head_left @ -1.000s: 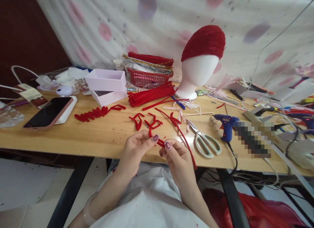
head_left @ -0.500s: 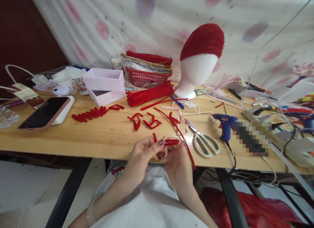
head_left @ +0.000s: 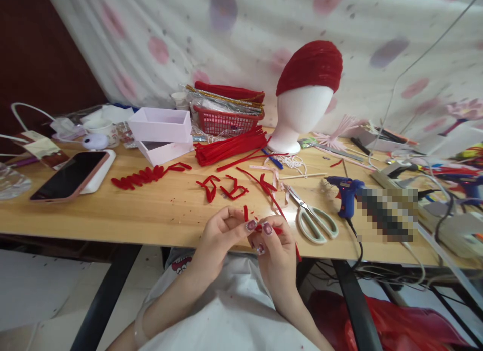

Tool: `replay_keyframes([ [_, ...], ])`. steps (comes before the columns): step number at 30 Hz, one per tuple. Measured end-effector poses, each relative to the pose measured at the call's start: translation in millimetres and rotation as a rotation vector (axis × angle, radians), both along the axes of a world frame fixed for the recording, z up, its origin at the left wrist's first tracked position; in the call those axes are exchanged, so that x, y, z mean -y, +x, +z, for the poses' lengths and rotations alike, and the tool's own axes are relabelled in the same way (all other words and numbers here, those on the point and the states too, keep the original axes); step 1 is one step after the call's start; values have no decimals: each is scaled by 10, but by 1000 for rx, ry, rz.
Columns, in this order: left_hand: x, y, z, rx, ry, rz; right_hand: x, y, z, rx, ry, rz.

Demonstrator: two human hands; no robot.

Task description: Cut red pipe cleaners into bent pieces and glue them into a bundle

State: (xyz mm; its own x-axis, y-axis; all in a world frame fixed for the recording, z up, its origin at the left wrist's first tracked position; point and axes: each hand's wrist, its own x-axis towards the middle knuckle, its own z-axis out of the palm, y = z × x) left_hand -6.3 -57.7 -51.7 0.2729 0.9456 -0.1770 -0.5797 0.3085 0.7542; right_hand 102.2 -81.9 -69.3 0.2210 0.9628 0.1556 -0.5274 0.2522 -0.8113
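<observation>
Close to the table's front edge, my left hand (head_left: 225, 233) and my right hand (head_left: 277, 245) meet, both pinching one folded red pipe cleaner (head_left: 245, 213). One end of it stands up beside my left fingers, and a loop shows past my right fingers; the middle is hidden by my thumbs. Just beyond my hands lie two bent red pipe cleaner pieces (head_left: 234, 188). A long red pipe cleaner (head_left: 273, 200) runs diagonally behind my right hand. To the right rest open scissors (head_left: 311, 215) with pale green handles.
A blue glue gun (head_left: 346, 192) stands right of the scissors, its cord hanging off the edge. Behind are a red pipe cleaner bundle (head_left: 230, 147), a white foam head (head_left: 304, 112) wrapped in red, and a red basket (head_left: 228, 122). Leftward are a phone (head_left: 70, 174) and lilac boxes (head_left: 160, 125).
My right thumb has come over beside the left one and now presses on the pipe cleaner, covering more of its loop. The view has shifted very slightly.
</observation>
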Motion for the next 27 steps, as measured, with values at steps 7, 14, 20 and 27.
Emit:
replay_keyframes([
  [7,14,24,12,42,13,-59,-19,-2,-19,-23,-69,26],
  [14,30,43,25,53,-30,-33,-38,-22,-91,95,-73,9],
  [20,65,66,42,36,-15,-28,-13,14,21,-75,-79,94],
  [27,88,74,78,85,-7,47,11,63,137,-320,-80,248],
])
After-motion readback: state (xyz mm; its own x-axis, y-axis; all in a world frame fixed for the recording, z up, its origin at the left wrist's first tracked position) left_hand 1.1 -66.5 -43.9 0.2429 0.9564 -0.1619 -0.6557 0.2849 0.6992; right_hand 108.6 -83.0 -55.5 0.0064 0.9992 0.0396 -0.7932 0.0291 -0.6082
